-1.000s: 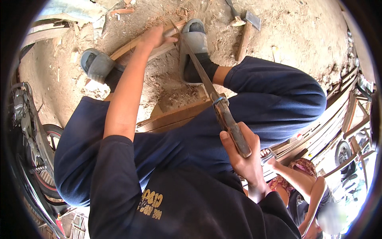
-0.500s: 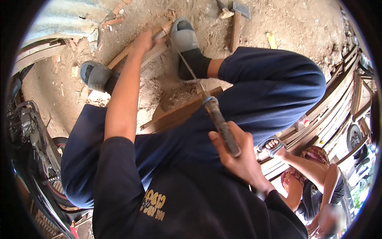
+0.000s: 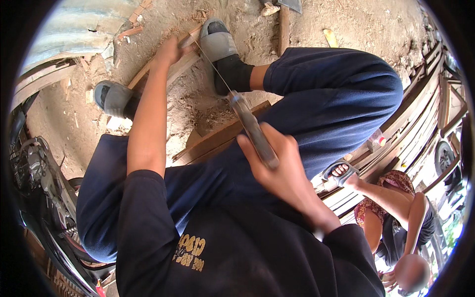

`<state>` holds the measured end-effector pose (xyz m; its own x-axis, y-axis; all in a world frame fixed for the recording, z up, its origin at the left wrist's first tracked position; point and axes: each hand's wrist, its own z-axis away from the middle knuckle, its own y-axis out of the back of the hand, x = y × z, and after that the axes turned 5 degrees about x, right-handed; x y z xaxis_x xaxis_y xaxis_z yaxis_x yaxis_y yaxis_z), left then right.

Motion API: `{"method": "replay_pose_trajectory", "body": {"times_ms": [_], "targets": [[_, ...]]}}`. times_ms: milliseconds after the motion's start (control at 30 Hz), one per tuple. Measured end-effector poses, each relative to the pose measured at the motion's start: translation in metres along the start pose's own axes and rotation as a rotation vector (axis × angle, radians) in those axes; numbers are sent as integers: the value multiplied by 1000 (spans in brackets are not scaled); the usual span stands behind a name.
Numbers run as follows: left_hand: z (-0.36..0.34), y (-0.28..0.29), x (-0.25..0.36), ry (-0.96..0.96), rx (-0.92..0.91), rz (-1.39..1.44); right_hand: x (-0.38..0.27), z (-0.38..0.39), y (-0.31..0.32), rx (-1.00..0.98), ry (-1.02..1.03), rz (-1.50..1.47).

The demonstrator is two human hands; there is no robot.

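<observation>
My right hand (image 3: 278,161) is closed around the dark, worn handle of a hand saw (image 3: 253,131). Its thin blade, seen nearly edge-on, reaches forward and left to a long wooden strip (image 3: 141,74) at my feet. The blade crosses the strip near its far end, beside my right sandal (image 3: 218,42). On that strip, just left of the blade, my left hand (image 3: 170,52) presses down with its fingers wrapped over the wood. My left sandal (image 3: 114,96) stands by the strip's near end. The exact contact between blade and wood is too small to make out.
A wooden plank (image 3: 222,131) lies beneath my legs. Ahead rests a hammer-like tool with a wooden handle (image 3: 283,32). Corrugated sheet metal (image 3: 81,24) is at far left, a motorcycle (image 3: 42,168) at left. Stacked boards (image 3: 415,123) and another seated person (image 3: 391,213) are at right.
My right hand has pushed the saw forward and left, toward the wooden strip. My left hand keeps its hold on the strip. The whole view has shifted slightly.
</observation>
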<state>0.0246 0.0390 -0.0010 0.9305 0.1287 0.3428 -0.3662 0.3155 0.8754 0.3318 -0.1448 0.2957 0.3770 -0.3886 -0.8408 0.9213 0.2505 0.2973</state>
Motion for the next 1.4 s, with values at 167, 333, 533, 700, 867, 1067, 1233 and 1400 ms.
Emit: {"method": "replay_pose_trajectory", "body": {"times_ms": [167,333,533,700,867,1067,1233,1400], "targets": [[15,10,-11,9,46,45,11,-7,2,-87,-38,21],[10,-6,-9,-9,27,-59,7,-2,10,-69,-91,81],[9,5,12,13,20,-65,2,10,13,-48,-30,81],[-14,-28,-37,67,0,352,12,-17,-5,-76,-20,121],[1,3,-5,-128,91,-71,12,12,8,-18,0,66],[-2,2,13,0,4,-2,10,-26,-12,-71,-37,128],[13,-2,6,17,60,-121,7,7,2,-32,-40,85],[-1,2,12,32,68,-80,18,-26,-13,-45,-17,78]]}}
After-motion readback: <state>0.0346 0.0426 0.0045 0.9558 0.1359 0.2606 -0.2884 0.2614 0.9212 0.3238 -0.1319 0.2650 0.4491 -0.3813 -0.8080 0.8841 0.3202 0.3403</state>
